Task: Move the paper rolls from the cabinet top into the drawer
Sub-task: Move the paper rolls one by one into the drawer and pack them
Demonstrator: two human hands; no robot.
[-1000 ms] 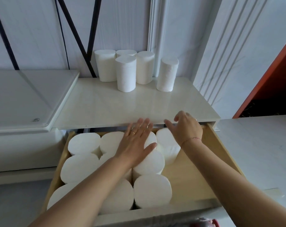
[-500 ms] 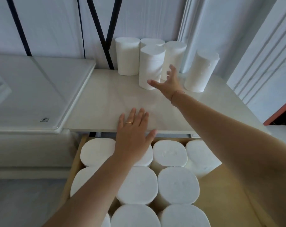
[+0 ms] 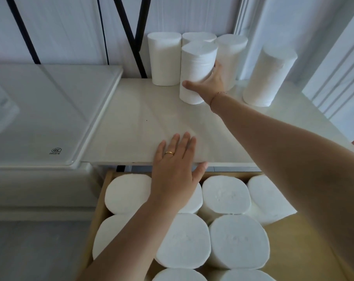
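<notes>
white paper rolls stand upright at the back of the cabinet top (image 3: 143,126), five of them: a cluster of four against the wall and one roll (image 3: 270,76) apart to the right. the right hand (image 3: 211,81) is wrapped around the front roll (image 3: 198,72) of the cluster, thumb across its near side, fingers behind it and hidden; the roll's base looks to rest on the top. a thin bracelet (image 3: 217,96) sits on that wrist. the left hand (image 3: 175,171) lies flat and open, fingers together, on the front edge of the top, palm over the drawer (image 3: 100,207), holding nothing; a gold ring (image 3: 169,153) shows on one finger. below, the wooden drawer stands pulled out, packed with upright rolls (image 3: 225,194) touching each other, bare wood at its right side. a white appliance lid (image 3: 50,110) adjoins the top on the left.
</notes>
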